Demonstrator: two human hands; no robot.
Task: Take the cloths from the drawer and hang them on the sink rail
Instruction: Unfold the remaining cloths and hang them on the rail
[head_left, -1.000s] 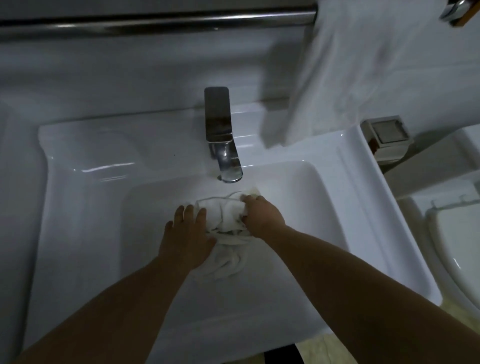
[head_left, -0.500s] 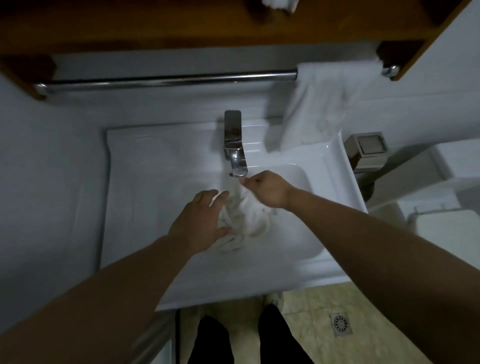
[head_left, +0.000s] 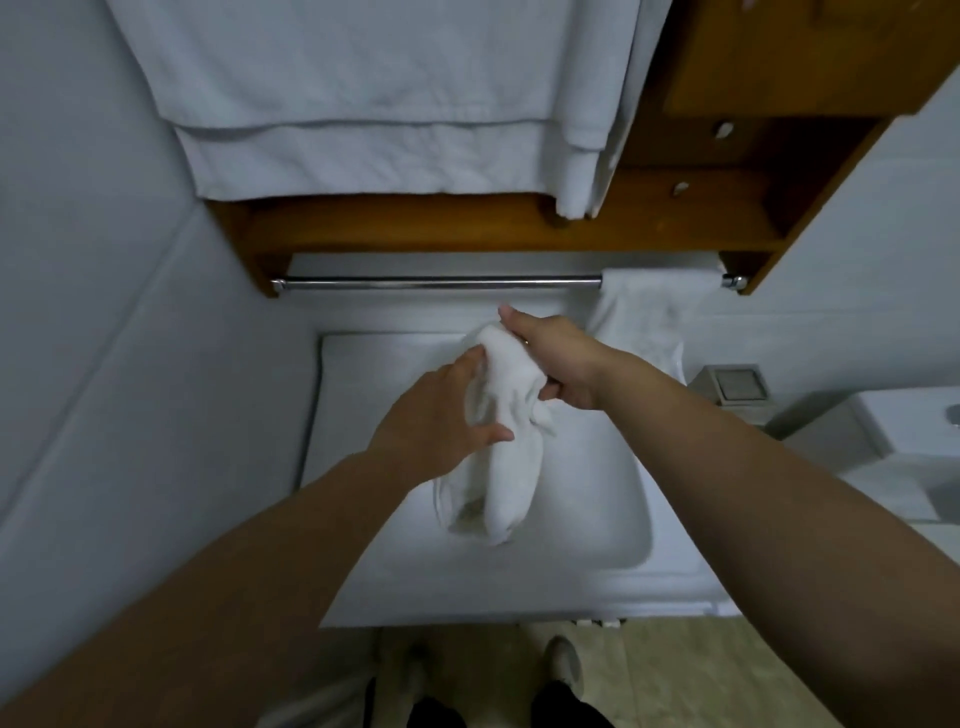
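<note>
A white cloth (head_left: 501, 457) hangs bunched over the white sink (head_left: 587, 519), held up off the basin. My right hand (head_left: 550, 358) grips its top end, just below the chrome sink rail (head_left: 441, 283). Lower down on the left side, my left hand (head_left: 441, 426) clasps the middle of the same cloth. Another white cloth (head_left: 644, 322) is draped over the right end of the rail. The tap is hidden behind my hands and the cloth.
Large white towels (head_left: 374, 93) hang from above, over a wooden shelf unit (head_left: 701, 208) with small drawer knobs. A small square box (head_left: 737, 387) sits right of the sink, with a toilet cistern (head_left: 909, 421) beyond. A white wall runs along the left.
Both hands have lifted the cloth out of the basin toward the rail. The view has pulled back and tilted up, so the shelf and big towels now show.
</note>
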